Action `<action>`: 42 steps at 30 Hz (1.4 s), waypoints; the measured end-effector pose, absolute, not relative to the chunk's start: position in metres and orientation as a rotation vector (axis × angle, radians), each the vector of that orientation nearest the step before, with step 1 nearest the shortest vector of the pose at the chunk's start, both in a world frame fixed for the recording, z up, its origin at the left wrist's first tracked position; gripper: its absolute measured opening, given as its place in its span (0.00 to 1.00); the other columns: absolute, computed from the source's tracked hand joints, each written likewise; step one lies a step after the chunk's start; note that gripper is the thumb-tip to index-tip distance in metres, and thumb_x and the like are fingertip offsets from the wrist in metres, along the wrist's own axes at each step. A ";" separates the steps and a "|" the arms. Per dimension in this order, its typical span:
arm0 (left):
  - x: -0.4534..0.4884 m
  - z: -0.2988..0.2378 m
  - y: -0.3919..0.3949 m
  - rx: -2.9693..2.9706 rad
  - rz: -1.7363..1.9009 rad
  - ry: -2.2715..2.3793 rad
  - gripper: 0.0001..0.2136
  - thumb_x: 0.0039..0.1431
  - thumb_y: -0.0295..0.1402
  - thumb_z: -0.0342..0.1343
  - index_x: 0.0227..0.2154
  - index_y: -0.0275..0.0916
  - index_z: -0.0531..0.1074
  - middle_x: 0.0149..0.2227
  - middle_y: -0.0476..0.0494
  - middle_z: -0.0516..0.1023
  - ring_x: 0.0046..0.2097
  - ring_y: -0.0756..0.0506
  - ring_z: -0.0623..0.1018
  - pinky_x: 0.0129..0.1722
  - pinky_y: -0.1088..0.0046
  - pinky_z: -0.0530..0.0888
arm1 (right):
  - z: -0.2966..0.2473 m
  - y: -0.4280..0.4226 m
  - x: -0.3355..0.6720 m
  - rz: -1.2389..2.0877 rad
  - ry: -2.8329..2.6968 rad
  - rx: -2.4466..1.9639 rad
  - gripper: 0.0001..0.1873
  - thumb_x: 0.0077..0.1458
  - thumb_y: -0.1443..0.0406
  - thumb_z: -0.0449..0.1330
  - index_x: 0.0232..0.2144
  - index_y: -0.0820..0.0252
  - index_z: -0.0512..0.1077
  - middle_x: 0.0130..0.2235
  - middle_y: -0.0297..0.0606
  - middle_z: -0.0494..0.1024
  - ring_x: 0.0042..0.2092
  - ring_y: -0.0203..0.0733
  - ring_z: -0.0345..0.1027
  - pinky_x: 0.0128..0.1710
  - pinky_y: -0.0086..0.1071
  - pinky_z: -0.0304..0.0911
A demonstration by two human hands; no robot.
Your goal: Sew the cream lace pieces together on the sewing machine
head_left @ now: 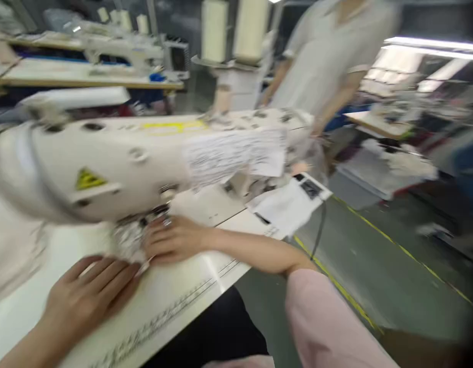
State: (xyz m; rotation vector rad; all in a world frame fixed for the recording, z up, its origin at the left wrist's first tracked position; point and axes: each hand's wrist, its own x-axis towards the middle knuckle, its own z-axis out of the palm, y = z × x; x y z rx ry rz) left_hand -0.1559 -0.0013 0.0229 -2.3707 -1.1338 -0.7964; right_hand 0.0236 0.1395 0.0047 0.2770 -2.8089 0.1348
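Fabric [129,241] btwn L/R fingers [160,248]

One camera, worn on the head, gives the only view, facing forward and down from above the near edge of the bench [179,296]. It looks over the wearer's own lap [209,332], and that edge slants up from the bottom of the frame toward the right, so the view stands askew to the bench. The left hand [93,294], right hand [174,239] and sewing machine [106,158] are close and large. Past the bench's far edge it reaches a standing person [324,61] and another table [68,71]; past its right end, the floor [359,245]. Blur softens everything.
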 end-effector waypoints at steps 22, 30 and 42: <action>-0.171 -0.004 -0.005 -2.330 -0.532 -1.293 0.09 0.65 0.26 0.47 0.34 0.37 0.73 0.35 0.44 0.80 0.38 0.46 0.78 0.38 0.68 0.75 | -0.011 0.141 0.017 0.214 -2.626 0.198 0.11 0.61 0.62 0.57 0.45 0.59 0.70 0.45 0.38 0.78 0.51 0.41 0.69 0.50 0.41 0.68; -0.167 -0.009 -0.002 -2.343 -0.649 -1.523 0.12 0.66 0.31 0.45 0.44 0.33 0.72 0.46 0.34 0.78 0.49 0.40 0.77 0.45 0.63 0.77 | -0.017 0.143 0.017 0.178 -2.690 0.087 0.11 0.62 0.70 0.54 0.43 0.55 0.73 0.45 0.34 0.79 0.51 0.39 0.69 0.46 0.37 0.68; -0.167 -0.011 0.004 -2.328 -0.567 -1.525 0.15 0.64 0.27 0.46 0.49 0.27 0.71 0.51 0.34 0.77 0.53 0.39 0.77 0.49 0.63 0.78 | -0.020 0.146 0.015 0.284 -2.677 -0.012 0.11 0.63 0.69 0.52 0.42 0.57 0.74 0.44 0.36 0.79 0.50 0.39 0.71 0.47 0.35 0.68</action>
